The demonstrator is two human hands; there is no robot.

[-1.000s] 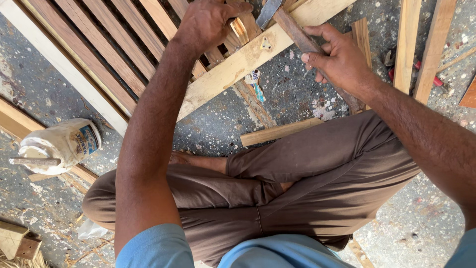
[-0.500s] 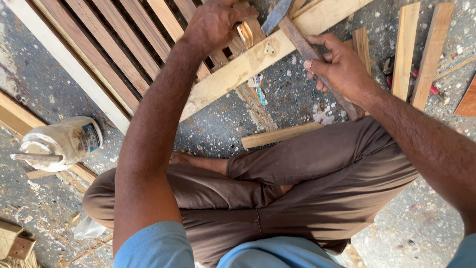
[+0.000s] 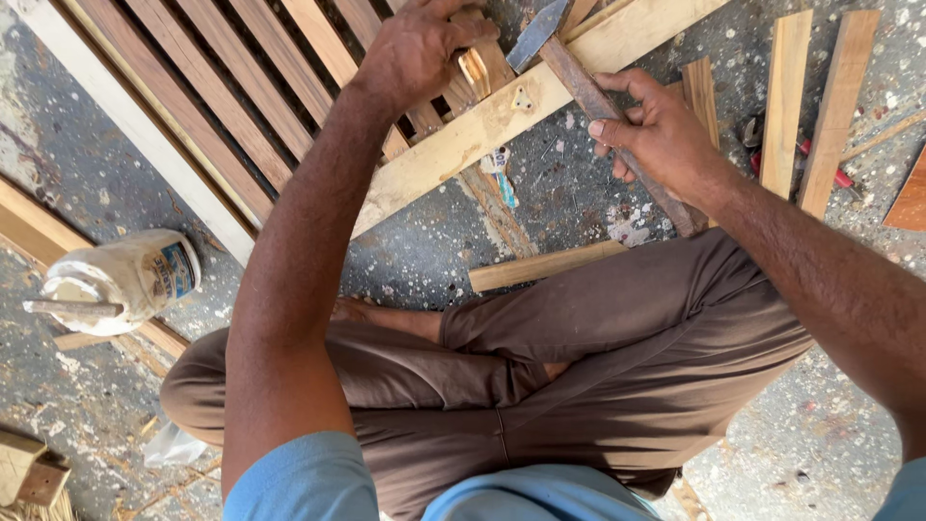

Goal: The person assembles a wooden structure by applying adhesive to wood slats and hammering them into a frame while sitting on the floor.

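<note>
Speckled concrete floor (image 3: 434,251) carried the slatted frame (image 3: 241,87); your left hand (image 3: 415,48) pressed a slat (image 3: 473,69) steady (fingers curled), while your right hand (image 3: 656,130) clenched the hammer (image 3: 598,96) above it.

Rusty hammer (image 3: 588,92) tilted over pale wooden rail (image 3: 502,125), small wood piece (image 3: 475,69) upright among brown slats (image 3: 241,87)
</note>
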